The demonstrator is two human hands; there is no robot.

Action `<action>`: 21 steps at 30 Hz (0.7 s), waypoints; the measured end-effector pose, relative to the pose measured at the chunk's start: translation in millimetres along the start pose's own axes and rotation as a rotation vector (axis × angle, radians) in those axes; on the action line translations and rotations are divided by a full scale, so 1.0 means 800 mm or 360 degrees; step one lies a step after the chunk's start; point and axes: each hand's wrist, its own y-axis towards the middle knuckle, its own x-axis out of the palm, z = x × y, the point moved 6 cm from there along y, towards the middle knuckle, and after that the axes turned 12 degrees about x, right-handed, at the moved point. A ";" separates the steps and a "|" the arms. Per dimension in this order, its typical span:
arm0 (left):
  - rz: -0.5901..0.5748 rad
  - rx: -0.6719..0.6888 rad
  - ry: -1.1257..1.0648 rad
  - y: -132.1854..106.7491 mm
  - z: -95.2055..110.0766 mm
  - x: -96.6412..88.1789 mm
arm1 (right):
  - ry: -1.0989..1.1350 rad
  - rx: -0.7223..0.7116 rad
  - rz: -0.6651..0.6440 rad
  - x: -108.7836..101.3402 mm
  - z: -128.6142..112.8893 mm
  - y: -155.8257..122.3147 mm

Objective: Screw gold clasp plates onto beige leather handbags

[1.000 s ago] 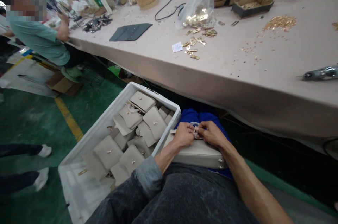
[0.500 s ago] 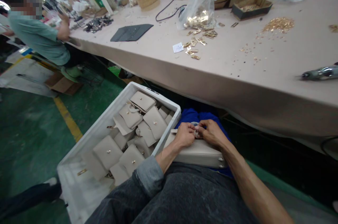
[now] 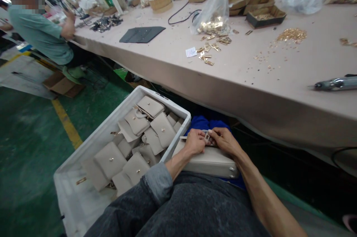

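Observation:
On my lap lies a beige handbag point(image 3: 209, 160), its side with two small metal studs facing right. Above its far edge, both of my hands meet at a small slotted metal plate point(image 3: 207, 137). My left hand point(image 3: 196, 141) pinches it from the left, fingers bent. My right hand point(image 3: 224, 140) is closed on its right side, thumb and fingertips together. The fingers cover part of the plate, and I cannot tell whether it is joined to the bag.
Left of my lap, a white plastic crate point(image 3: 92, 133) holds several beige bags point(image 3: 110, 160). Gold plates point(image 3: 206, 47), a plastic bag of metal parts point(image 3: 214, 21), small gold pieces point(image 3: 291, 35) and a power tool point(image 3: 334, 83) lie on the worktable point(image 3: 167, 58). A co-worker point(image 3: 39, 32) is at the far left.
The slotted plate between my fingertips shows more plainly now, and my right fingers have shifted slightly. The camera view has turned a little; the handbag stays on my lap.

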 end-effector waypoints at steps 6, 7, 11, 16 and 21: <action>0.0170 -0.0044 -0.0252 -0.004 0.006 -0.007 | -0.0159 -0.0064 0.0328 -0.042 0.015 -0.073; 0.0191 -0.0044 -0.0295 -0.004 0.007 -0.008 | -0.0130 -0.0045 0.0325 -0.042 0.023 -0.089; 0.0263 -0.0020 -0.0411 -0.004 0.010 -0.005 | 0.0117 0.0379 0.0454 -0.027 0.067 -0.133; 0.0347 0.0049 -0.0506 -0.009 0.022 -0.004 | 0.0274 0.0576 0.0463 -0.004 0.085 -0.131; 0.0413 0.0006 -0.0387 -0.018 0.050 -0.010 | 0.0219 0.0358 0.0540 -0.026 0.081 -0.143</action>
